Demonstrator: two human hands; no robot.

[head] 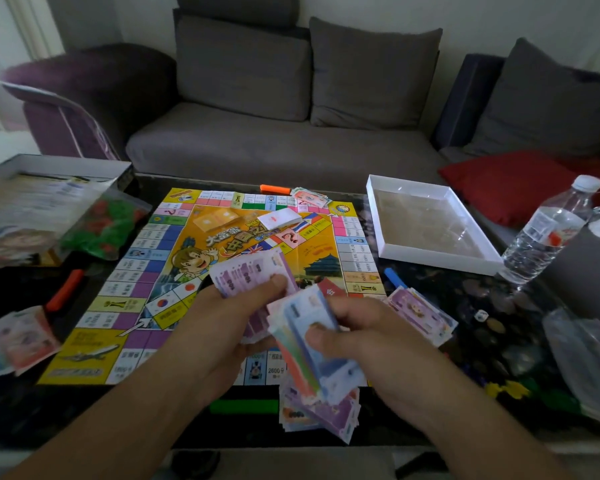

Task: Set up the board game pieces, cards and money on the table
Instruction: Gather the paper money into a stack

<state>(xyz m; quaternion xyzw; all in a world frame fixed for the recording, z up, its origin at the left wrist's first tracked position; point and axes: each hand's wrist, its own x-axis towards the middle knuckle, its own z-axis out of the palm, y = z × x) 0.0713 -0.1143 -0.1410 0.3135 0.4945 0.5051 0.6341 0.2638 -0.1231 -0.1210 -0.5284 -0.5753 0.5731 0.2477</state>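
**So, both hands full of play money**

Left hand (232, 317) pinches a fan of purple notes (250, 275) under its thumb, right hand (357, 344) grips a mixed stack (312, 344) (blue on top), touching. Both are over the board's (125, 289) near edge; more bills (317, 410) lie just below.

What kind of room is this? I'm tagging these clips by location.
Most likely a home living room: a grey sofa with back cushions and a red cushion stands behind a low dark coffee table, on which a board game lies spread.
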